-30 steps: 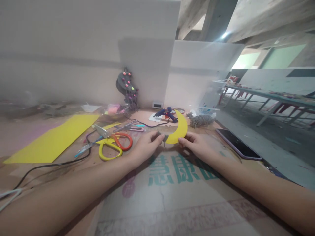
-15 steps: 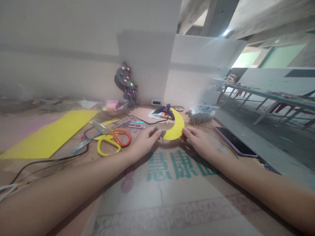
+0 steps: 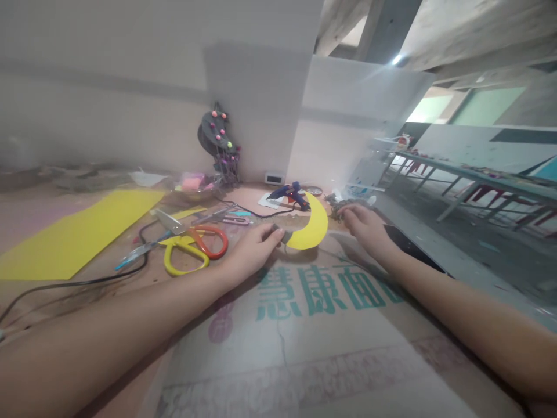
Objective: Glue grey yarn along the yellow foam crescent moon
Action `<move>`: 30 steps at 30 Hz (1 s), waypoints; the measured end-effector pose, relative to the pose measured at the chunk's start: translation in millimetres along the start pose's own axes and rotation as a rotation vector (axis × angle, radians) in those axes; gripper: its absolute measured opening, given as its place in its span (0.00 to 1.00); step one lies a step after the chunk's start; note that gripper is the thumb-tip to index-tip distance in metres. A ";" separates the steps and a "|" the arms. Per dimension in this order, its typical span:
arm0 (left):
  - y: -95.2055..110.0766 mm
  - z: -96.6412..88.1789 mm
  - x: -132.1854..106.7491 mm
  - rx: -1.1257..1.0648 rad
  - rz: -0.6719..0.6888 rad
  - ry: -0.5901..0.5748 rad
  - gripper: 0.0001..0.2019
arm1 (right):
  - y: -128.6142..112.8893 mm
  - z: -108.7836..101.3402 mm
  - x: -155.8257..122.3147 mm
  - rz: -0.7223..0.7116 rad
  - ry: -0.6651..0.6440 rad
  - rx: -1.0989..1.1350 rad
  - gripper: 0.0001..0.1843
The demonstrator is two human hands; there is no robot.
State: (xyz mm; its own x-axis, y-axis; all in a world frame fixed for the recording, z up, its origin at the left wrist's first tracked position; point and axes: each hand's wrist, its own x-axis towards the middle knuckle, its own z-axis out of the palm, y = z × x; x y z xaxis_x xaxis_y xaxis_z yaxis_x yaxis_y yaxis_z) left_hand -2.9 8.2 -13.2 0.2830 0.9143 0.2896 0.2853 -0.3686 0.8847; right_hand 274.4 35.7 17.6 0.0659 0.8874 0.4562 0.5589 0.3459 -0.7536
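Observation:
My left hand [image 3: 253, 248] pinches the lower tip of a yellow crescent-shaped cutout [image 3: 312, 229], holding it just above the table. A grey bit sits between its fingertips and the crescent. My right hand [image 3: 366, 227] has let go and reaches toward a bundle of grey twine [image 3: 342, 205] at the back right, fingers curled over it. Whether the fingers grip the twine is unclear.
Yellow-and-orange scissors [image 3: 191, 248] and a yellow sheet [image 3: 65, 239] lie on the left. A blue glue gun [image 3: 290, 194] with its black cord stands behind the crescent. A dark phone [image 3: 411, 246] lies partly under my right forearm. A beaded black ornament [image 3: 217, 139] leans on the wall.
My right hand released the crescent and moved back and right onto the twine. My left hand kept hold of the crescent, almost still.

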 end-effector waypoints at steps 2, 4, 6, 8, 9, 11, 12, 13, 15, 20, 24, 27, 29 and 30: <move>0.3 -0.5 0.9 -0.010 -0.007 0.015 0.17 | 4.0 1.1 0.4 -0.023 0.001 -0.055 0.10; 1.0 -1.1 1.2 -0.012 -0.003 0.011 0.17 | 5.9 -1.1 3.2 -0.032 0.005 -0.096 0.10; 2.1 -1.1 0.5 0.002 0.001 -0.032 0.17 | 6.0 -7.4 7.8 -0.027 0.017 -0.111 0.11; 3.4 -0.7 -1.1 0.031 0.006 -0.084 0.17 | 5.1 -15.8 13.0 -0.021 0.048 -0.099 0.15; 4.0 -0.5 -1.9 0.046 0.005 -0.101 0.18 | 4.5 -19.6 15.3 -0.017 0.066 -0.081 0.17; 5.2 -0.1 -3.3 0.076 0.004 -0.110 0.18 | 3.0 -24.5 18.3 -0.005 0.087 -0.026 0.18; 5.7 -0.1 -3.7 0.093 0.005 -0.105 0.18 | 1.9 -24.9 18.8 0.001 0.086 0.006 0.17; 6.3 -0.2 -4.0 0.109 0.006 -0.099 0.18 | 0.4 -24.1 18.5 0.009 0.076 0.035 0.17; 7.5 -0.6 -4.4 0.133 0.009 -0.097 0.18 | -4.6 -19.5 15.3 0.032 0.000 0.096 0.21; 10.0 -1.5 -4.9 0.155 0.020 -0.119 0.18 | -31.5 -8.0 -5.5 -0.258 -0.173 -0.031 0.27; 10.9 -1.3 -4.8 0.201 0.053 -0.133 0.18 | -52.9 -4.1 -25.1 -0.755 -0.272 -0.523 0.16; 11.8 -0.4 -5.9 0.241 0.080 -0.151 0.18 | -53.9 1.8 -32.5 -0.829 -0.348 -0.676 0.13; 12.7 0.5 -7.4 0.264 0.105 -0.168 0.17 | -48.9 5.9 -33.1 -0.820 -0.377 -0.670 0.07; 13.2 0.8 -8.1 0.273 0.116 -0.178 0.17 | -46.0 7.5 -32.7 -0.810 -0.388 -0.642 0.06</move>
State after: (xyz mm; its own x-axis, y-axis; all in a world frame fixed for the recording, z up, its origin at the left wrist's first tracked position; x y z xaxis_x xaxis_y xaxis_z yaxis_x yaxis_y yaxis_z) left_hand -0.6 -4.2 -4.1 0.4761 0.8292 0.2930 0.4693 -0.5213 0.7127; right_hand 240.4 -7.0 33.8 -0.7147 0.5437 0.4400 0.6522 0.7453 0.1385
